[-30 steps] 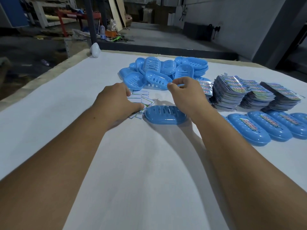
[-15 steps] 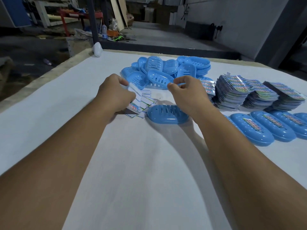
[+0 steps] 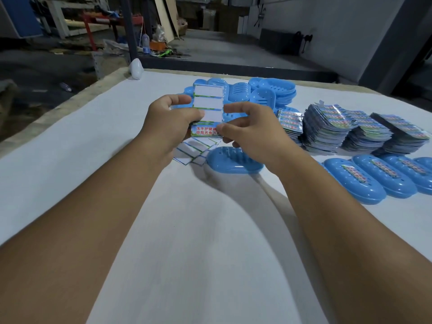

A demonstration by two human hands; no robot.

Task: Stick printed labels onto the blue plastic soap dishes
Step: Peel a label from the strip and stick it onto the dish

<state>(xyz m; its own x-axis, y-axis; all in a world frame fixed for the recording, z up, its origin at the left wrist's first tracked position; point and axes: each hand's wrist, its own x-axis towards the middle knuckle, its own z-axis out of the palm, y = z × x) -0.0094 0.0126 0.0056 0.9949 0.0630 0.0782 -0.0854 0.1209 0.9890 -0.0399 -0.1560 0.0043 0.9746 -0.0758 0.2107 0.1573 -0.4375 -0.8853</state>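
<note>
The left hand [image 3: 173,120] holds a label strip [image 3: 207,108] upright above the white table [image 3: 191,242], fingers and thumb curled round its left edge; three windows of the strip are peeled blank, and one printed label [image 3: 203,131] with red characters remains at its lower end; the right hand [image 3: 251,132] pinches the right end of that label between thumb and forefinger, the other fingers curled loosely; below the hands, just left of centre, spent backing strips [image 3: 195,149] lie fanned on the table; touching their right side lies an upside-down blue soap dish [image 3: 233,161], bare of any label, partly hidden under the right wrist; at the far side of the table sits a heap of unlabelled soap dishes [image 3: 264,94]; to the right stand three stacks of label sheets [image 3: 339,129]; nearer, at the right edge, a row of labelled soap dishes [image 3: 364,181] lies side by side, each bearing a printed sticker along its back; a white bottle [image 3: 136,69] stands at the table's far left corner.
</note>
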